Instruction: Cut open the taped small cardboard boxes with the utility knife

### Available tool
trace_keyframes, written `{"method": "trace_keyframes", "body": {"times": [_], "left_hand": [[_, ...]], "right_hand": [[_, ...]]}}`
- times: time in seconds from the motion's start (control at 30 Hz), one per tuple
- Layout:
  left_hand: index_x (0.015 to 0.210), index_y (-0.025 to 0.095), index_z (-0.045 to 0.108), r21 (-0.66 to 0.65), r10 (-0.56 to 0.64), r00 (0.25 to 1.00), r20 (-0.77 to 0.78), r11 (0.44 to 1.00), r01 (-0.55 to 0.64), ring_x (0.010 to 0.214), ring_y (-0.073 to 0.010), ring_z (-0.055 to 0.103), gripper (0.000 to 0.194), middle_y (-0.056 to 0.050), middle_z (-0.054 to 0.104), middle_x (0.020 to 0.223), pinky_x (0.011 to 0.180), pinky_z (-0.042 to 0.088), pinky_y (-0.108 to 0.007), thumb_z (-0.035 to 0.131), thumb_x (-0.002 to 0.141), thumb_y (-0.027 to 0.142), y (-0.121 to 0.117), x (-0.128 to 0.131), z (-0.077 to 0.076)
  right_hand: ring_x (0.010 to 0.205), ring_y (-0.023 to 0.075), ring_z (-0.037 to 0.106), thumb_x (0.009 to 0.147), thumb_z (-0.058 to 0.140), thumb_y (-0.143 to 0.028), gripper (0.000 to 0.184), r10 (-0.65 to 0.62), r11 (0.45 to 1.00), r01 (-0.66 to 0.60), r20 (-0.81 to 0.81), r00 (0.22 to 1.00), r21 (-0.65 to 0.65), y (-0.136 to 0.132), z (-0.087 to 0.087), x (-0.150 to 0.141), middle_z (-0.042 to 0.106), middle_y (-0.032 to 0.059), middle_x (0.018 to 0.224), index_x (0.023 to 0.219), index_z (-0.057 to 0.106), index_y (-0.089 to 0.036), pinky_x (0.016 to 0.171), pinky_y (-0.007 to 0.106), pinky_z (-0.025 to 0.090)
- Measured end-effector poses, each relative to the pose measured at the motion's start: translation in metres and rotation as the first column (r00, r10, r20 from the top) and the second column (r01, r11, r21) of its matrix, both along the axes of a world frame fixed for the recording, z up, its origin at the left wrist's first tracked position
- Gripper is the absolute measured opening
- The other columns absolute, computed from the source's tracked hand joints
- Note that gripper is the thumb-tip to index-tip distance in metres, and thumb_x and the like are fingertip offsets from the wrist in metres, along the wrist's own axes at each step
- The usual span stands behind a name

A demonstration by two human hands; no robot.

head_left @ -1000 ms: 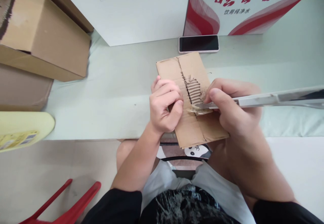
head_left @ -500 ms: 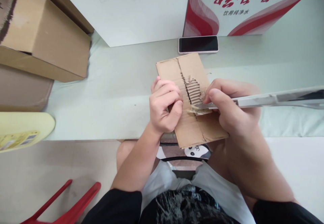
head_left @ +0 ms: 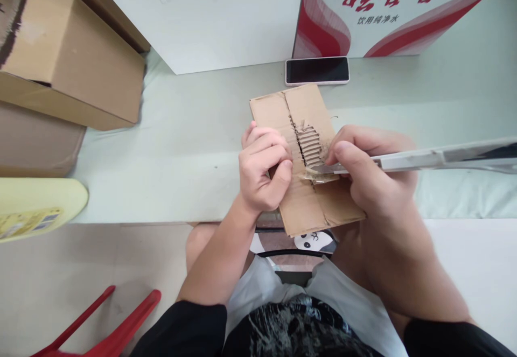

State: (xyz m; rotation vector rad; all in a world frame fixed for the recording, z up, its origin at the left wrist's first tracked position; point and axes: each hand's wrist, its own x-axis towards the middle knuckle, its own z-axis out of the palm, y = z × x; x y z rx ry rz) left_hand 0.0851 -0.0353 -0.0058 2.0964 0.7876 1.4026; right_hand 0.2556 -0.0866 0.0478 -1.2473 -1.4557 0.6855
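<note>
A flat piece of brown cardboard (head_left: 299,201), folded into panels, lies tilted at the table's front edge. Its top layer is peeled away in one patch, baring the ridged corrugation (head_left: 310,146). My left hand (head_left: 264,168) is closed with curled fingers on the cardboard's left side. In my right hand (head_left: 371,168) is a long silver utility knife (head_left: 428,159), its handle stretching off to the right. The blade's tip touches the lower end of the bared patch, beside a loose strip of clear tape (head_left: 321,177). My right fingers partly hide the knife.
Behind the cardboard lies a phone (head_left: 317,70), in front of a white box with red markings (head_left: 323,23). Cardboard boxes (head_left: 92,71) stand at the left, with a yellow container (head_left: 40,206) nearer me. Red legs (head_left: 125,319) show on the floor at lower left.
</note>
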Motion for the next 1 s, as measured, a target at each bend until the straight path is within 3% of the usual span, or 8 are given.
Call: {"method": "trace_keyframes", "body": {"times": [1.0], "left_hand": [[0.067, 0.024, 0.046, -0.010, -0.002, 1.000, -0.008, 1.000, 0.002, 0.088, -0.0219, 0.063, 0.025, 0.001, 0.065, 0.073, 0.117, 0.037, -0.055, 0.051, 0.090, 0.018, -0.0002, -0.0002, 0.0010]], "right_hand": [[0.053, 0.0124, 0.045, 0.093, 0.059, -0.018, 0.035, -0.014, 1.000, 0.013, -0.022, 1.000, -0.026, -0.0007, -0.0002, -0.0002, 0.055, -0.0013, 0.057, 0.058, 0.055, -0.023, 0.052, 0.033, 0.035]]}}
